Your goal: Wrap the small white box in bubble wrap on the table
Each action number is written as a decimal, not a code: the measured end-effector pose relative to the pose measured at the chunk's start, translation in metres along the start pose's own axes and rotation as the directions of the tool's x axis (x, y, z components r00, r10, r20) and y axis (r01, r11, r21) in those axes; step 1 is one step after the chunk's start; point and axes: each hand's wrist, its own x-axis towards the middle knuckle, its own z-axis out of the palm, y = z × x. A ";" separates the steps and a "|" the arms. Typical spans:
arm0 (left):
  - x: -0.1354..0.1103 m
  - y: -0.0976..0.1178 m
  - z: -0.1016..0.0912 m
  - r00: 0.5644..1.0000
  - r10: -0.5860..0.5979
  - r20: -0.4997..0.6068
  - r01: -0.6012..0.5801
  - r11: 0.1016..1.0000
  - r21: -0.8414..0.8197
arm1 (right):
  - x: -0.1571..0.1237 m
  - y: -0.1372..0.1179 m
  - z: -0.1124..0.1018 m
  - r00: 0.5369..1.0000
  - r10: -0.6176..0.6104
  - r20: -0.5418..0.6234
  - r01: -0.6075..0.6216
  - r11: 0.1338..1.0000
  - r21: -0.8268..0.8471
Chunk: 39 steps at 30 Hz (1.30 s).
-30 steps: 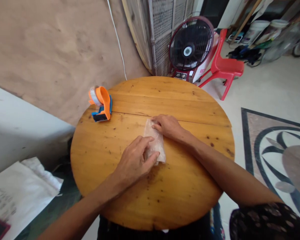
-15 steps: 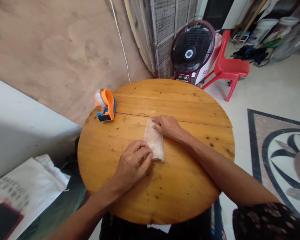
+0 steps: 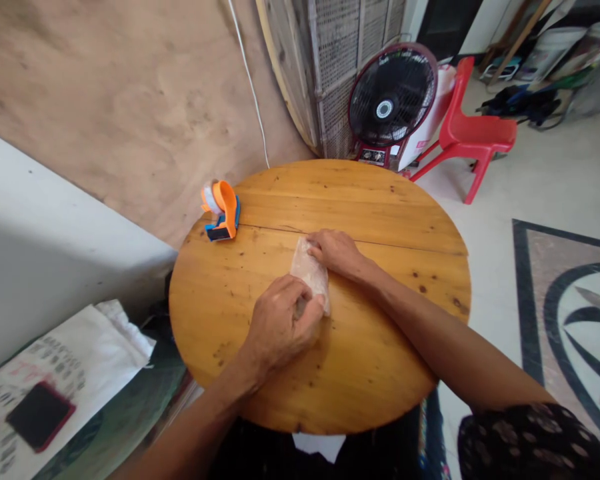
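Observation:
A pale, flat packet in clear plastic wrapping [image 3: 311,272] lies on the round wooden table [image 3: 380,373]; what is inside it cannot be made out. My left hand [image 3: 285,320] grips its near end, with the thumb on the near right corner and bent fingers on top. At the far end, my right hand [image 3: 336,252] holds the upper right edge, fingers curled over the corner. Left of both hands, apart from them, an orange and blue tape dispenser [image 3: 227,212] stands near the table's edge with a roll of tape on it.
Behind the table stand a dark red fan [image 3: 387,100] and a red plastic chair [image 3: 480,133]. A plywood panel [image 3: 130,100] borders the far left side. At lower left, a phone [image 3: 41,417] rests on a white printed sack [image 3: 100,340].
My left hand has shifted right along the packet's near end, its thumb now at the near right corner. My right hand stays at the far end. The camera view has turned slightly left.

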 end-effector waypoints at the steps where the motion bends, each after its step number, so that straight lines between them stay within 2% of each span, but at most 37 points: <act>1: 0.002 0.003 0.002 0.999 -0.047 0.001 0.047 0.998 0.036 | 0.000 0.000 0.000 1.000 0.000 0.000 0.000 1.000 -0.002; 4: 0.006 0.007 0.010 0.990 -0.138 -0.043 0.142 0.983 0.113 | -0.001 0.000 0.000 1.000 -0.006 -0.003 0.006 1.000 -0.011; 6: 0.007 0.006 0.014 0.984 -0.165 -0.069 0.171 0.980 0.098 | -0.002 0.000 0.000 1.000 -0.002 -0.001 0.002 1.000 -0.017; 9: 0.005 0.003 0.018 0.978 -0.179 -0.108 0.185 0.981 0.051 | -0.002 0.000 -0.001 1.000 0.002 0.002 -0.002 1.000 -0.017; 14: 0.000 0.001 0.020 0.967 -0.176 -0.186 0.191 0.980 0.065 | -0.001 0.001 0.000 1.000 -0.004 0.003 0.004 1.000 -0.014; 19: -0.001 0.002 0.020 0.961 -0.210 -0.180 0.219 0.975 0.030 | -0.001 0.002 0.001 1.000 -0.028 -0.009 0.028 1.000 0.001; 23: -0.001 -0.003 0.019 0.960 -0.253 -0.121 0.244 0.966 -0.086 | -0.002 0.001 -0.001 0.999 -0.037 -0.023 0.038 0.999 0.005; 26: -0.002 -0.010 0.018 0.973 -0.207 -0.105 0.189 0.969 -0.161 | -0.002 0.000 -0.002 0.999 -0.033 -0.020 0.033 0.999 -0.005; 31: -0.009 -0.018 0.018 0.988 -0.109 -0.107 0.093 0.986 -0.142 | -0.002 0.001 0.000 0.999 -0.029 -0.020 0.028 0.999 -0.027; 35: -0.019 -0.018 0.017 0.974 0.092 -0.205 -0.084 0.995 0.050 | -0.002 0.001 0.000 1.000 -0.020 -0.019 0.020 1.000 -0.018; 37: -0.023 -0.017 0.016 0.960 0.197 -0.197 -0.164 0.972 0.170 | -0.001 0.000 -0.001 1.000 -0.029 -0.008 0.029 0.999 -0.016; 39: -0.025 -0.017 0.013 0.955 0.255 -0.155 -0.217 0.950 0.223 | 0.000 -0.001 -0.004 0.999 -0.041 0.007 0.041 0.999 -0.019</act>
